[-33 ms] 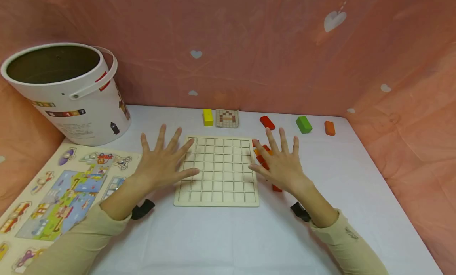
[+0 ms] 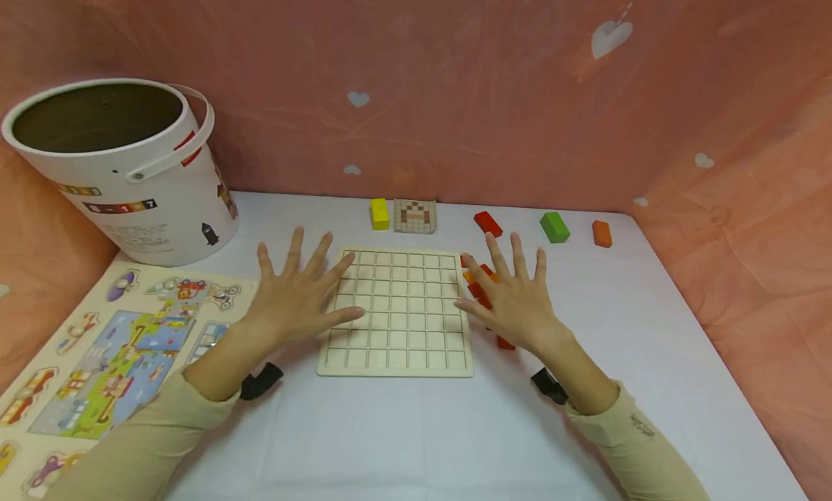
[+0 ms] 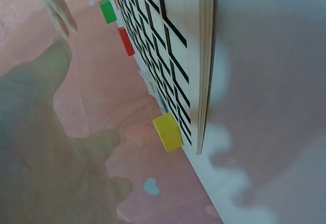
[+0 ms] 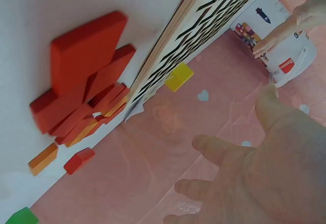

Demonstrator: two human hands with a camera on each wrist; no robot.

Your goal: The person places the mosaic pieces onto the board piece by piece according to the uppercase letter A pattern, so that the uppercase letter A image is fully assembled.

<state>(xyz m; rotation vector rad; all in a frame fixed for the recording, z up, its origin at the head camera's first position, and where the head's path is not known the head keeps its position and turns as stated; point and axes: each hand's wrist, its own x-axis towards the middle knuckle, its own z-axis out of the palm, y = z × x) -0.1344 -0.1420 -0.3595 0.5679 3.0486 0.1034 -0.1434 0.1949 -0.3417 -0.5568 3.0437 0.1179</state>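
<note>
My left hand (image 2: 292,299) hovers over the left edge of a pale wooden grid board (image 2: 398,320), fingers spread and holding nothing. At the board's right edge my right hand (image 2: 516,299) is held the same way, palm down and empty. Partly hidden beneath it lies a cluster of red and orange blocks (image 2: 477,290); the right wrist view shows these red blocks (image 4: 86,51) more fully, lying loosely on the cloth. Behind the board are a yellow block (image 2: 380,214) and a small card (image 2: 414,216) printed with a coloured grid pattern.
Along the back right lie a red block (image 2: 488,224), a green block (image 2: 555,227) and an orange block (image 2: 601,234). A white bucket (image 2: 162,223) stands at the back left. In front of it lies a picture puzzle board (image 2: 149,313), partly under my left arm.
</note>
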